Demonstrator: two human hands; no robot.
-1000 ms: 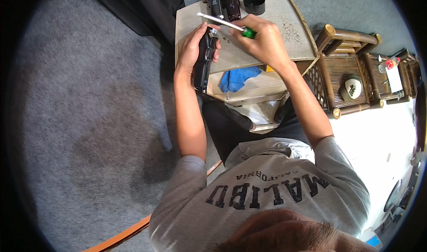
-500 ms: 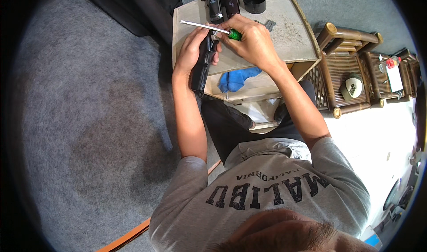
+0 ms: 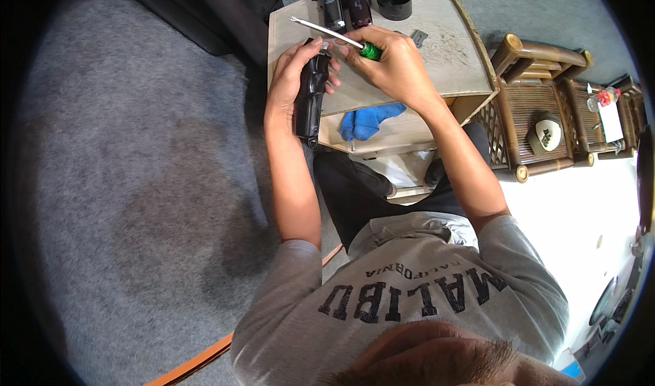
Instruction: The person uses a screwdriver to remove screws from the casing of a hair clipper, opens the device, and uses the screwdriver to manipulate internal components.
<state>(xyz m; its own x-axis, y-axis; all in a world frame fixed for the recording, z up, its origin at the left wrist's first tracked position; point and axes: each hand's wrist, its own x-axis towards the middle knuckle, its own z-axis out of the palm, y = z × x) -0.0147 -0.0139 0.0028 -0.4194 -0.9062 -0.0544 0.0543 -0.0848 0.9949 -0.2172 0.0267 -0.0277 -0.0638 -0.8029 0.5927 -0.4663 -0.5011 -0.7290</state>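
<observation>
A black hair clipper (image 3: pixel 312 106) lies lengthwise in my left hand (image 3: pixel 285 86), whose thumb and fingers close round its upper end. Its metal head shows at the top, partly covered by fingers. My right hand (image 3: pixel 399 65) grips a screwdriver by its green handle (image 3: pixel 370 51). The bare shaft slants up and left, with its tip in the air beyond my left fingertips. Right thumb and fingertips are close to the clipper's head; whether they touch it or pinch a small part, I cannot make out.
On the wooden table (image 3: pixel 454 69) stand a grey-black clipper (image 3: pixel 333 5), a dark maroon clipper (image 3: pixel 357 4) and a round black container (image 3: pixel 394 3). A small metal blade (image 3: pixel 419 38) lies among hair bits. Below, an open drawer holds a blue cloth (image 3: pixel 368 121). Bamboo chairs (image 3: pixel 535 106) stand right.
The screwdriver's tip has swung up and slightly right, so its shaft slants more steeply. The clipper has turned a little in my left hand. My right hand has shifted slightly right.
</observation>
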